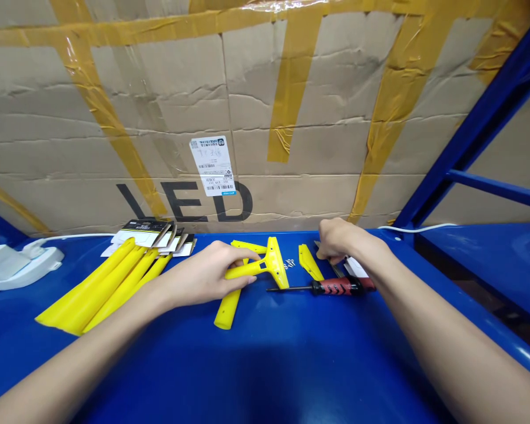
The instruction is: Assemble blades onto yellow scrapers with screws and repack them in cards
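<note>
My left hand [218, 271] pinches a yellow plastic scraper [274, 263] by its handle, with the wide head pointing right. Under it lies a second yellow scraper [228, 311] on the blue surface. Several small screws [289, 263] sit just right of the held head. A loose yellow head plate [310, 262] rests between the screws and my right hand [335, 240]. The fingers of that hand are closed and point down at thin dark pieces by a small white packet [355, 268]; what they grip is hidden. In front lies a screwdriver [338, 287] with a red and black handle.
Several yellow scrapers with card tops [110, 282] are stacked at the left. A white power strip [44, 268] stands at the far left. Behind rises a large taped cardboard box [256, 106]. A blue metal frame post [468, 129] slants up at the right.
</note>
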A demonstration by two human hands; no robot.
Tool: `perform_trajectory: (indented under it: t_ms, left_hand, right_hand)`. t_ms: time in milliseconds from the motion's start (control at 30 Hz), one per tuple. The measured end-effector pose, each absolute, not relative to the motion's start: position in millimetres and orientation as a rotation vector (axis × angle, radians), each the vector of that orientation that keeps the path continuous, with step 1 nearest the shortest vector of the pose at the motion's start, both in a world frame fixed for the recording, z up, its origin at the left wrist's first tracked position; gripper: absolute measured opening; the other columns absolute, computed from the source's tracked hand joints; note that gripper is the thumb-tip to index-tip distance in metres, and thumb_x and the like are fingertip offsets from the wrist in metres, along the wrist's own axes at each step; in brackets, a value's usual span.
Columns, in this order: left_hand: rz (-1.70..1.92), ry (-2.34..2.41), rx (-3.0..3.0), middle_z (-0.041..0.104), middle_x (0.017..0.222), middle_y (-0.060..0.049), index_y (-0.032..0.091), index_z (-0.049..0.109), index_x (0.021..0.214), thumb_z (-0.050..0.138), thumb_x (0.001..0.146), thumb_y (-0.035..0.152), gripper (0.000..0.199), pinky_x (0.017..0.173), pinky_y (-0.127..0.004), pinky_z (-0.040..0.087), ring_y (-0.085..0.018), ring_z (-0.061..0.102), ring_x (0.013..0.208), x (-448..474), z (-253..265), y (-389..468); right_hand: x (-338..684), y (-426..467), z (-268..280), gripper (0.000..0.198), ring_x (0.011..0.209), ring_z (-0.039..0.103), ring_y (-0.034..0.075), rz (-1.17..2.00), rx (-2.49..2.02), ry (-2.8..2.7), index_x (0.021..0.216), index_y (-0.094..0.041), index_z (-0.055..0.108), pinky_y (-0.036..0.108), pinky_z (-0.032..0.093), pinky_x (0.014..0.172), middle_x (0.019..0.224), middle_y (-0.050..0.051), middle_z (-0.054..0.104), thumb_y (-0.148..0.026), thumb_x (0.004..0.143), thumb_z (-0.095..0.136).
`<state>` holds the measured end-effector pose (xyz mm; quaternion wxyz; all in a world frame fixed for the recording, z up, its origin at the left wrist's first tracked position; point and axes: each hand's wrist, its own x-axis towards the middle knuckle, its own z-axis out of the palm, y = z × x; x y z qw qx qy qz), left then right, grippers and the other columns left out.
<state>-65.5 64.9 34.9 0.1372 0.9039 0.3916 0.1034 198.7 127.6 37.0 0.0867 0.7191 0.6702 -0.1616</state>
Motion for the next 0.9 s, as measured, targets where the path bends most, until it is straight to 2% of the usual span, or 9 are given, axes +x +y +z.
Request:
perform_trajectory:
  t_ms: [133, 267, 333, 433, 500, 567, 700, 800, 900]
  left_hand:
    - [0.334, 1.099, 2.631, 0.077, 0.107, -0.008, 0.024, 0.073, 0.122, 0.065, 0.093, 0.042, 0.035, 0.080, -0.031, 0.050, -0.025, 0.071, 0.094, -68, 34, 64]
    - [0.265, 1.124, 2.635, 0.077, 0.109, -0.007, 0.024, 0.073, 0.122, 0.065, 0.093, 0.043, 0.036, 0.080, -0.031, 0.050, -0.026, 0.071, 0.096, -70, 38, 63]
    - [0.246, 1.131, 2.633, 0.078, 0.106, -0.007, 0.024, 0.073, 0.125, 0.066, 0.093, 0.043, 0.038, 0.078, -0.031, 0.049, -0.025, 0.071, 0.092, -71, 41, 64]
    - [0.258, 1.174, 2.625, 0.077, 0.104, -0.007, 0.025, 0.070, 0.130, 0.065, 0.093, 0.043, 0.042, 0.076, -0.030, 0.048, -0.024, 0.070, 0.089, -74, 44, 65]
    - [0.254, 1.224, 2.625, 0.077, 0.106, -0.007, 0.025, 0.069, 0.131, 0.064, 0.093, 0.043, 0.042, 0.077, -0.031, 0.048, -0.024, 0.070, 0.092, -78, 45, 67]
    - [0.229, 1.269, 2.616, 0.077, 0.105, -0.006, 0.026, 0.069, 0.132, 0.063, 0.094, 0.043, 0.042, 0.078, -0.031, 0.047, -0.024, 0.069, 0.091, -81, 45, 69]
    - [0.244, 1.289, 2.602, 0.077, 0.098, -0.003, 0.025, 0.067, 0.133, 0.065, 0.093, 0.039, 0.042, 0.075, -0.029, 0.046, -0.022, 0.067, 0.083, -86, 45, 73]
    - [0.283, 1.307, 2.613, 0.076, 0.101, -0.004, 0.023, 0.067, 0.132, 0.066, 0.092, 0.037, 0.042, 0.077, -0.030, 0.046, -0.022, 0.067, 0.087, -89, 45, 76]
    - [0.334, 1.254, 2.611, 0.077, 0.106, -0.004, 0.022, 0.068, 0.131, 0.066, 0.092, 0.036, 0.041, 0.081, -0.030, 0.047, -0.022, 0.069, 0.090, -90, 45, 78]
  right_hand:
    - [197, 128, 37, 0.016, 0.063, 0.074, 0.025, -0.406, 2.128, 2.027, 0.073, -0.014, 0.077, 0.032, 0.057, 0.056, 0.058, 0.009, 0.072, -0.004, 0.060, 0.074]
    - [199, 125, 44, 0.032, 0.080, 0.076, 0.032, -0.269, 2.168, 2.149, 0.087, -0.014, 0.078, 0.036, 0.056, 0.060, 0.084, 0.016, 0.077, -0.007, 0.055, 0.078]
    - [198, 122, 50, 0.025, 0.082, 0.075, 0.030, -0.280, 2.156, 2.269, 0.086, -0.016, 0.077, 0.034, 0.054, 0.061, 0.087, 0.015, 0.077, -0.014, 0.061, 0.078]
    - [192, 116, 56, 0.007, 0.075, 0.072, 0.021, -0.396, 2.067, 2.476, 0.074, -0.021, 0.070, 0.028, 0.051, 0.058, 0.078, 0.006, 0.076, -0.028, 0.074, 0.072]
    - [187, 112, 57, 0.015, 0.067, 0.068, 0.016, -0.622, 1.991, 2.627, 0.066, -0.022, 0.061, 0.025, 0.048, 0.055, 0.069, 0.002, 0.072, -0.029, 0.078, 0.067]
    - [183, 109, 55, 0.022, 0.059, 0.063, 0.013, -1.011, 1.875, 2.759, 0.061, -0.021, 0.054, 0.024, 0.047, 0.054, 0.059, -0.001, 0.067, -0.026, 0.078, 0.068]
    - [179, 111, 45, 0.014, 0.063, 0.065, 0.013, -1.786, 1.471, 2.754, 0.071, -0.018, 0.063, 0.026, 0.053, 0.066, 0.064, 0.001, 0.069, -0.025, 0.077, 0.075]
    - [179, 119, 34, 0.026, 0.063, 0.065, 0.013, -2.029, 1.482, 2.659, 0.086, -0.019, 0.062, 0.027, 0.053, 0.066, 0.067, 0.000, 0.072, -0.022, 0.071, 0.082]
    - [177, 126, 25, 0.040, 0.058, 0.062, 0.012, -2.053, 1.628, 2.606, 0.097, -0.020, 0.059, 0.025, 0.050, 0.060, 0.065, -0.001, 0.074, -0.021, 0.068, 0.087]
